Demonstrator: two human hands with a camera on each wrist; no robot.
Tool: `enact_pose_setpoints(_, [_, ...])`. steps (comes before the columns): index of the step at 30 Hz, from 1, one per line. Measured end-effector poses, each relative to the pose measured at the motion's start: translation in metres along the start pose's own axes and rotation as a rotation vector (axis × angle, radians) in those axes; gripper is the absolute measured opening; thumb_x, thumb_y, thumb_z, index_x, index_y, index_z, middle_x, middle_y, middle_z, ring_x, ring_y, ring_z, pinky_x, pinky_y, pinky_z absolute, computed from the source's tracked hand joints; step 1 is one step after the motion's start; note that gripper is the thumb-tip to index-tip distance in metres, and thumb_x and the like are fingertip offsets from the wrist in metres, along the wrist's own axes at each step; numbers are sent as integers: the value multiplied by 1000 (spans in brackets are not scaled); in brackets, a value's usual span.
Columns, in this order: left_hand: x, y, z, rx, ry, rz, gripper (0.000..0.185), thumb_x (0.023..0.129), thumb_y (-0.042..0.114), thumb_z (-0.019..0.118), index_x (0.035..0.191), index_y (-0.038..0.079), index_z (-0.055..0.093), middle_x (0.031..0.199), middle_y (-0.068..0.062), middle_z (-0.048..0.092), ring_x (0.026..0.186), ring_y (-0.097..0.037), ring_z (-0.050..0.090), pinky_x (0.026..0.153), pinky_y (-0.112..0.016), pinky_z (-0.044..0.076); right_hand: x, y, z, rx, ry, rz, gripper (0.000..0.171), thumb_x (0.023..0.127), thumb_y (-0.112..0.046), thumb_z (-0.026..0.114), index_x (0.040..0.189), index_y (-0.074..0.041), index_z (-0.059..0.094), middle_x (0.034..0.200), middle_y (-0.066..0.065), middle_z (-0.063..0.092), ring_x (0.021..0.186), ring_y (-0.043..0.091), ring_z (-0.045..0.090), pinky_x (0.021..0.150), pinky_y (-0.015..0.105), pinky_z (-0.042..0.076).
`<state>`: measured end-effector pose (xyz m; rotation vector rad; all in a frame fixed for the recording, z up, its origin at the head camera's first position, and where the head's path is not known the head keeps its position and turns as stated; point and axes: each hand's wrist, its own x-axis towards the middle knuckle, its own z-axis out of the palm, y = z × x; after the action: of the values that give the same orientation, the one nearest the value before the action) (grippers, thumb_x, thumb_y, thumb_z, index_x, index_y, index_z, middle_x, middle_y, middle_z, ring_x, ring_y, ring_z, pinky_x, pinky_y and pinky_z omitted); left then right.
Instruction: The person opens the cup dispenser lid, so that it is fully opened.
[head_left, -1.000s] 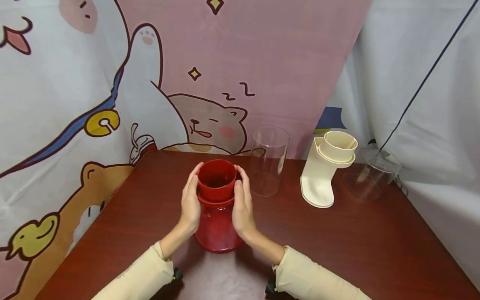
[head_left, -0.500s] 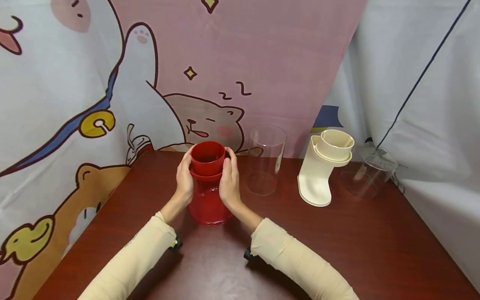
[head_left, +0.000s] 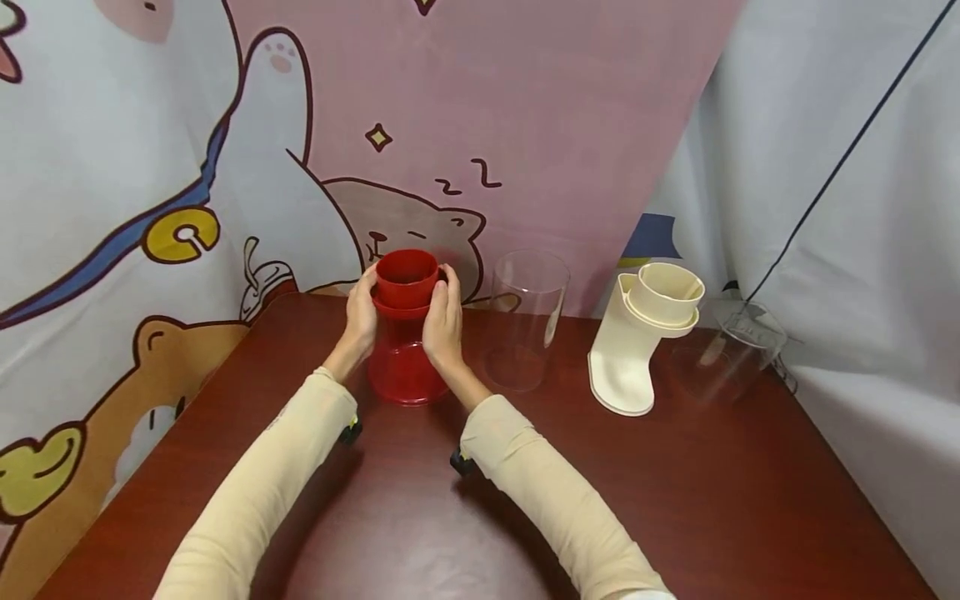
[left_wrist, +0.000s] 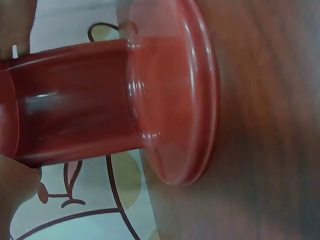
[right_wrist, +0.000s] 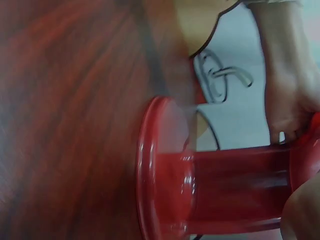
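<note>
A red plastic stand [head_left: 405,367] stands upright near the back of the table, left of centre. It has a round cup-like top, a collar below that and a wide foot. My left hand [head_left: 362,315] grips the upper part from the left; my right hand [head_left: 443,325] holds it from the right. Both wrist views show the red stand's column [left_wrist: 75,100] and its rounded foot [right_wrist: 167,185] at the tabletop. Whether the foot touches the wood is hard to tell.
A clear cylinder [head_left: 525,321] stands just right of the red stand. Further right are a cream stand [head_left: 624,358] of similar shape and another clear container [head_left: 731,354]. A printed cloth [head_left: 570,125] hangs behind the dark red table [head_left: 712,500].
Both hands have carried or slid the red stand away from me, towards the back of the table. The clear cylinder and cream stand have stayed in place; the head view has shifted slightly.
</note>
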<state>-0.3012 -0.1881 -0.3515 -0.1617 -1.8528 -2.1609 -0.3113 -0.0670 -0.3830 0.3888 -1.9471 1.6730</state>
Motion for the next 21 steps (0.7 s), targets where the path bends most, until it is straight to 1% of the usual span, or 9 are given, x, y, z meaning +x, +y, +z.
enact_pose_setpoints(3, [15,2,-1,1,17,12,41,97,23,24,132,14,45,131,-6,47,115,-12,43,100,-29,33,15,1,4,-55,4,-19,45,98,-36,22,138,-18,30,139,-1,38,127,12,36,106,32,30])
enact_pose_setpoints(5, [23,3,-1,-8,12,26,41,97,24,25,131,14,46,128,-6,49,112,-11,44,97,-27,34,22,2,6,-78,13,-22,46,97,-39,21,138,-20,30,139,-3,38,127,11,36,107,32,29])
enact_pose_setpoints(6, [26,2,0,-16,3,23,41,97,25,25,131,14,46,126,-6,50,110,-11,45,95,-26,34,24,4,7,-84,20,-16,46,97,-39,20,138,-20,30,139,-4,38,127,11,36,107,32,29])
enact_pose_setpoints(9, [27,-5,0,-47,-16,-9,40,97,25,26,131,14,45,124,-5,50,107,-11,46,93,-25,36,22,10,8,-86,45,13,45,97,-40,20,137,-22,31,138,-4,39,126,11,37,106,32,30])
enact_pose_setpoints(12, [22,-12,0,-47,-21,-33,41,97,25,25,132,15,44,124,-5,50,105,-11,46,92,-26,36,15,15,8,-87,46,27,45,97,-40,20,137,-22,32,138,-4,39,126,11,38,106,33,30])
enact_pose_setpoints(16, [26,-24,-5,-47,2,-15,40,98,28,25,131,18,44,125,-5,49,107,-12,45,94,-29,35,13,16,9,-86,19,4,46,97,-40,20,138,-20,30,139,-2,38,127,12,37,107,33,29])
enact_pose_setpoints(19, [32,-32,-7,-61,23,-1,40,98,30,26,130,20,46,126,-4,49,109,-13,45,95,-29,35,14,15,9,-73,2,-1,47,98,-40,20,138,-19,29,139,-2,38,127,13,36,107,34,29])
enact_pose_setpoints(21, [32,-32,-6,-56,36,5,39,98,30,26,129,20,47,125,-3,50,109,-13,45,94,-28,36,14,15,9,-61,0,-3,47,97,-40,20,138,-19,30,138,-1,38,126,13,37,107,34,29])
